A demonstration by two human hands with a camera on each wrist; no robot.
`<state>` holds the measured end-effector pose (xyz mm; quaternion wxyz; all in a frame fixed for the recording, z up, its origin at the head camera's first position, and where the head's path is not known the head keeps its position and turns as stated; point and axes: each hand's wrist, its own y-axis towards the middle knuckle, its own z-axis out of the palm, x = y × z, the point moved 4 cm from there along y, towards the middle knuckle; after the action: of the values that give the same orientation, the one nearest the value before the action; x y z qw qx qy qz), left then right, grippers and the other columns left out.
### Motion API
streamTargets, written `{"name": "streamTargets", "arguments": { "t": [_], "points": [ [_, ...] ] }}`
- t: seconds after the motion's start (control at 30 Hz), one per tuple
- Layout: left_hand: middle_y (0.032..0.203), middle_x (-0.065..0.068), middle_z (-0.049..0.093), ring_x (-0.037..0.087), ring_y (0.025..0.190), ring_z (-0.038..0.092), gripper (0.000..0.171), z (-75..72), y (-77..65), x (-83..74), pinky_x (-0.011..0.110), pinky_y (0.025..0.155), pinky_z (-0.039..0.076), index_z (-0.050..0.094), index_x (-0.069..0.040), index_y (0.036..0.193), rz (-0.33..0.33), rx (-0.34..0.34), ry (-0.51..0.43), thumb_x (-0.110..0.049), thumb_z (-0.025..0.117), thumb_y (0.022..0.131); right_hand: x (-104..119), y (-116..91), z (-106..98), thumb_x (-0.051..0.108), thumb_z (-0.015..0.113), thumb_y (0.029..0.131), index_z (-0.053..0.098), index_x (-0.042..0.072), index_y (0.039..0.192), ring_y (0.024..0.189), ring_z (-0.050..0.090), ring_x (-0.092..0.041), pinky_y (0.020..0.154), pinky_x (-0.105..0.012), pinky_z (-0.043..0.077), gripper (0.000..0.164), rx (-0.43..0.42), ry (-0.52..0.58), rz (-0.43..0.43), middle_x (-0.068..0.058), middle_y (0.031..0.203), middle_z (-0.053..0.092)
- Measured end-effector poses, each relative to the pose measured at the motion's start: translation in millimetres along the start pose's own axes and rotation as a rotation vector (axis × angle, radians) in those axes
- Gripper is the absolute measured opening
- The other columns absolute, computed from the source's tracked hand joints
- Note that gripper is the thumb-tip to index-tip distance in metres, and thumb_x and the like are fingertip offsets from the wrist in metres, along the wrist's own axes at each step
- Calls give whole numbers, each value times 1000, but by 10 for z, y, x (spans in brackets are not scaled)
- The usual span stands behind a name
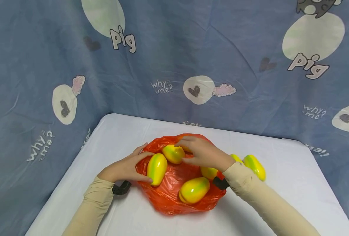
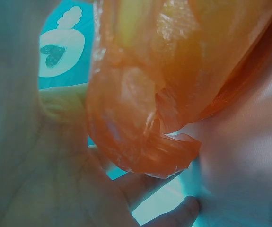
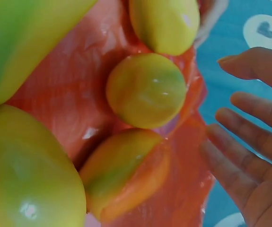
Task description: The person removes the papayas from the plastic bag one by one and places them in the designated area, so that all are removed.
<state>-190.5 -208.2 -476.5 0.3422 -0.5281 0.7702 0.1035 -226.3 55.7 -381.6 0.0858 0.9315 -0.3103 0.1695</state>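
A red plastic bag (image 1: 175,175) lies spread open on the table with several glossy yellow-green mangoes in it. My left hand (image 1: 125,168) is at the bag's left side, fingers spread along its edge. Its thumb and forefinger lie beside the left mango (image 1: 156,169); in the left wrist view the palm (image 2: 55,165) faces the orange-red plastic. Over the bag's far right part is my right hand (image 1: 204,151), near the far mango (image 1: 173,154). In the right wrist view its fingers (image 3: 240,158) are extended with nothing between them. Another mango (image 1: 194,190) lies at the bag's near side.
Outside the bag, to the right, one mango (image 1: 255,167) lies on the white table (image 1: 298,193), with another (image 1: 236,158) partly hidden behind my right wrist. A blue printed curtain (image 1: 168,59) hangs behind and at the sides of the table.
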Motion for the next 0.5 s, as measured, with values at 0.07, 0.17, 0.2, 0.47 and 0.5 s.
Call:
{"name": "streamTargets", "arguments": {
  "t": [0.07, 0.17, 0.2, 0.47, 0.5],
  "points": [
    [174, 13, 9, 46, 151, 35, 94, 1, 5, -2, 70, 113, 40, 51, -30, 149, 1, 1, 1, -66, 86, 69, -7, 33, 33, 20, 76, 92, 68, 9, 131, 112, 64, -22, 100, -38, 56, 41, 14, -8, 12, -7, 127, 70],
    [174, 13, 10, 46, 151, 35, 94, 1, 10, -4, 70, 112, 41, 51, -30, 149, 4, 1, -5, -65, 86, 69, -19, 80, 79, 20, 75, 93, 67, 10, 132, 110, 62, -20, 99, -36, 56, 41, 37, -18, 38, -7, 129, 68],
    [174, 13, 10, 46, 151, 35, 93, 0, 11, -5, 70, 112, 41, 52, -30, 149, 7, 0, -6, -65, 87, 69, -23, 95, 93, 21, 74, 94, 67, 10, 133, 111, 62, -20, 100, -36, 56, 41, 44, -26, 45, -6, 129, 67],
    [174, 13, 10, 46, 151, 36, 93, -1, 8, -6, 70, 112, 41, 51, -30, 149, 13, 1, -5, -65, 86, 70, -37, 214, 202, 23, 72, 97, 66, 11, 135, 121, 62, -22, 107, -39, 54, 41, 94, -43, 66, -6, 131, 66],
    [174, 13, 10, 46, 150, 36, 93, -1, 7, -6, 69, 112, 41, 51, -30, 149, 13, 0, -3, -65, 86, 70, -37, 229, 213, 23, 72, 97, 66, 12, 136, 120, 62, -21, 107, -38, 54, 41, 98, -50, 66, -5, 131, 66]
  ]
}}
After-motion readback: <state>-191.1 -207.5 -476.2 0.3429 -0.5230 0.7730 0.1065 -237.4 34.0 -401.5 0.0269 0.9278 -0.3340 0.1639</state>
